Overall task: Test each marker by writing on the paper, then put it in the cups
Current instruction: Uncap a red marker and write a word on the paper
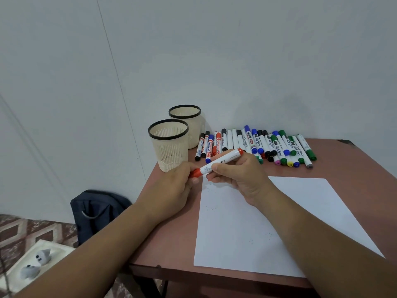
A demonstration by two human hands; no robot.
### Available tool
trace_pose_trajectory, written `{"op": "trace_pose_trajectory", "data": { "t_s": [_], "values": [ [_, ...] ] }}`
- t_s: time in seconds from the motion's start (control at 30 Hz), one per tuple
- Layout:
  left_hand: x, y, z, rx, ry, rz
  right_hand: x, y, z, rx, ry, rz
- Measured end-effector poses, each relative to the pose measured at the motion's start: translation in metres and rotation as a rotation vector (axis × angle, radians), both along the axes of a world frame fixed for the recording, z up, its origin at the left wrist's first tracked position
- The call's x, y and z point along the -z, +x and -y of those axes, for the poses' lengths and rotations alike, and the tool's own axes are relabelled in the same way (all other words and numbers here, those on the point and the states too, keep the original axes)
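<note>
Over the paper's (pixel 268 222) far-left corner, the left hand (pixel 171 188) pinches the red cap (pixel 195 173) while the right hand (pixel 238 175) grips the marker's (pixel 221 160) barrel, slanting up to the right.

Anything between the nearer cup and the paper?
Head view: the left hand gripping the red marker's cap sits between the nearer cup and the paper.

Two bare forearms reach in from the near edge of the desk (pixel 171 244) and converge toward its far left corner. The left hand (pixel 171 186) curls its fingers round the red cap end of a marker (pixel 217 161), while the right hand (pixel 238 175) pinches the white barrel between thumb and curled fingers, back of the hand turned up.
</note>
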State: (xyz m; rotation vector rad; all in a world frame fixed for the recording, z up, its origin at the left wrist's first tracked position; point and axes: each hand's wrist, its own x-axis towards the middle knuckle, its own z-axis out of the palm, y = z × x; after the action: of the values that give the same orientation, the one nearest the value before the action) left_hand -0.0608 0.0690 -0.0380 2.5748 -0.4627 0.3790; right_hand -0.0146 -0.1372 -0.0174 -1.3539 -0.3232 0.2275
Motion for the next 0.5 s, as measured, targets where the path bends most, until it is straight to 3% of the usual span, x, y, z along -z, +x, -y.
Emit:
{"op": "trace_pose_trajectory", "data": {
  "t_s": [0.5],
  "values": [
    [-0.0004, -0.0013, -0.001, -0.007, 0.016, -0.023, 0.0039, 0.002, -0.0047, -0.009, -0.103, 0.066]
  ]
}}
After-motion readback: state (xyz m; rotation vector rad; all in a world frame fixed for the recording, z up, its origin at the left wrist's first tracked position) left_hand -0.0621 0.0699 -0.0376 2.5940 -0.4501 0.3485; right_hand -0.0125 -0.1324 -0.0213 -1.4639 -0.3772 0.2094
